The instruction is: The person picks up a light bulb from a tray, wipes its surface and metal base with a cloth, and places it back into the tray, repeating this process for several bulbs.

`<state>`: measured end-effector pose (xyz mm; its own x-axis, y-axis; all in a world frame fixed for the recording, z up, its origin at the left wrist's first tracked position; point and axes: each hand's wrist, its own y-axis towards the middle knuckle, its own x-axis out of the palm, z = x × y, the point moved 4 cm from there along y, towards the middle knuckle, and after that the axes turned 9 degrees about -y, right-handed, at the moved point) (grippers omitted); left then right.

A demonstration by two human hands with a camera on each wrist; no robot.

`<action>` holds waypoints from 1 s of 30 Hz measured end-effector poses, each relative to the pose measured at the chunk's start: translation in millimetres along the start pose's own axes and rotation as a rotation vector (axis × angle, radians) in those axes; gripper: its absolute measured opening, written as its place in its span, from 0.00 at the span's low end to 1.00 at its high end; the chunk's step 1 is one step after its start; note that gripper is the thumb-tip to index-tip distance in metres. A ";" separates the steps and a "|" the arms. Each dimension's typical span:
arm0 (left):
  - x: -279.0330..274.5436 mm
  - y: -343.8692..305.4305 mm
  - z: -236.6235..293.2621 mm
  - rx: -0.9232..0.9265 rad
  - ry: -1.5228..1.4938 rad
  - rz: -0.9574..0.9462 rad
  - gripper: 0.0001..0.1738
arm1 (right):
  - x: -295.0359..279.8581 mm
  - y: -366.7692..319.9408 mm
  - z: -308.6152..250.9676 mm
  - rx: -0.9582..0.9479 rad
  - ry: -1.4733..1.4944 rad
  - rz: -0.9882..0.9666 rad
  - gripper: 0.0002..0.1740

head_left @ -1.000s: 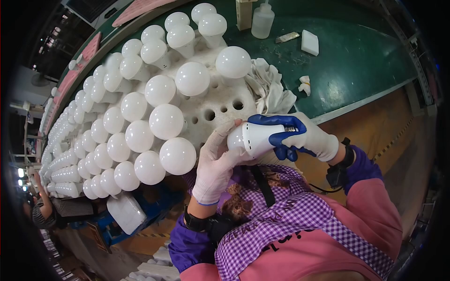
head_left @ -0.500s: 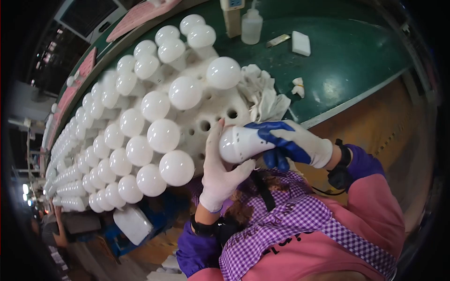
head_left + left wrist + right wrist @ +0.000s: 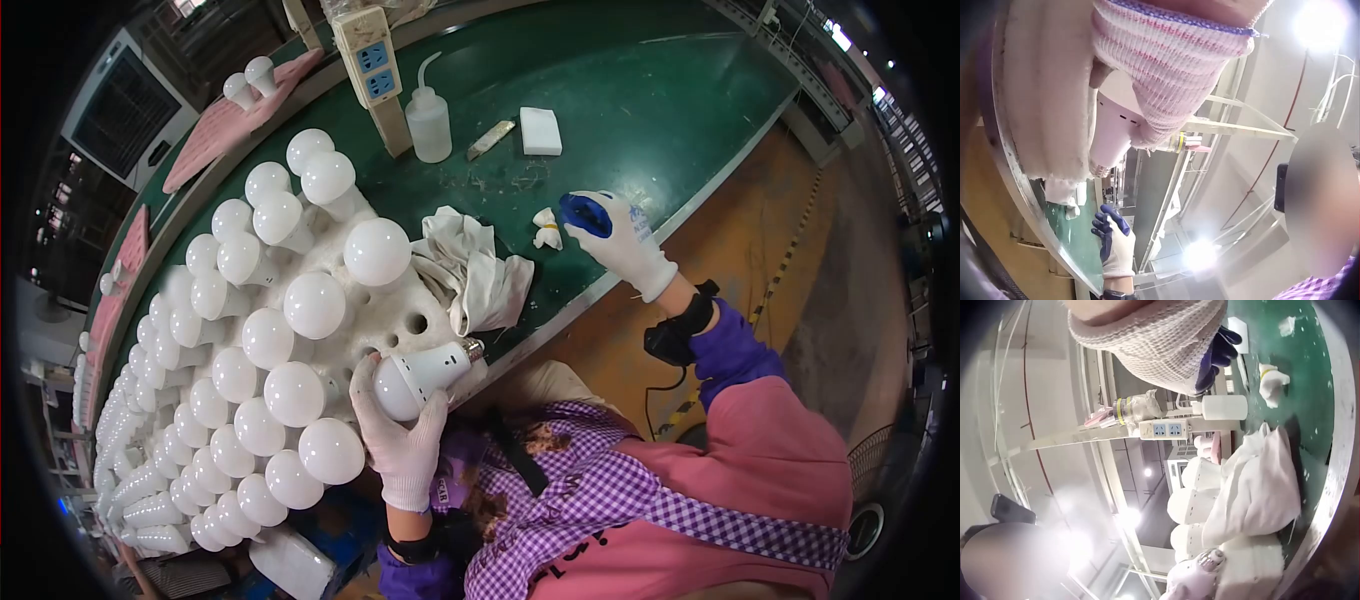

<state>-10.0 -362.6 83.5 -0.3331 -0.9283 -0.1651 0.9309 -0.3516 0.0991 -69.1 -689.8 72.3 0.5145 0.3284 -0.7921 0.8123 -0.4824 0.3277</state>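
Left hand (image 3: 405, 448): fingers and thumb curled round one LED bulb (image 3: 430, 378), centre of frame, base pointing right, above the foam block (image 3: 390, 312)'s edge. Right hand (image 3: 618, 238): fingers loosely bent, holding nothing, at the counter (image 3: 640, 110)'s diagonal edge; crumpled cloth (image 3: 475, 270) lies between hands.

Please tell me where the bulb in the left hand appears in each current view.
Head: bulb below and left of centre, in the left hand.
Left wrist: bulb left of and slightly above centre, partly hidden by the glove.
Right wrist: bulb at the bottom, right of centre.
Shared landmark: green table.
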 end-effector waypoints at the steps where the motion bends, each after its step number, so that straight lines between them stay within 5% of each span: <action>1: -0.1 -0.8 -3.0 0.009 0.002 0.007 0.41 | 2.7 -2.2 -0.6 0.020 -0.010 -0.035 0.22; 4: 0.8 -0.3 -0.8 0.004 0.001 0.004 0.41 | 19.1 -3.6 -11.4 -0.121 -0.276 -0.032 0.23; 8: -0.2 -1.5 -3.9 0.004 0.011 -0.001 0.42 | 24.4 0.0 -12.5 0.059 -0.479 -0.115 0.22; 13: 0.4 -2.1 -7.0 0.030 0.005 0.007 0.42 | 36.1 -6.4 -3.6 -0.035 -0.569 -0.006 0.22; 17: -0.4 -2.7 -5.7 0.025 0.027 0.002 0.43 | 39.2 -11.4 -15.3 -0.193 -0.359 0.127 0.19; 19: 0.3 -2.3 -7.7 0.028 0.017 0.007 0.43 | 36.3 -13.1 -18.9 0.041 0.189 -0.059 0.22; 25: -2.8 -1.4 -7.9 0.048 0.115 -0.017 0.45 | 19.7 -16.0 -87.2 -0.186 0.500 -0.112 0.28; 30: -3.8 0.3 -9.3 -0.005 0.108 -0.024 0.46 | 17.8 -20.7 -135.3 -0.473 0.441 -0.180 0.26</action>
<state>-7.0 -358.0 75.1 -0.3374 -0.9012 -0.2721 0.9237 -0.3727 0.0887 -39.6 -564.1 121.1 0.3422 0.7199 -0.6039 0.8773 -0.0144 0.4798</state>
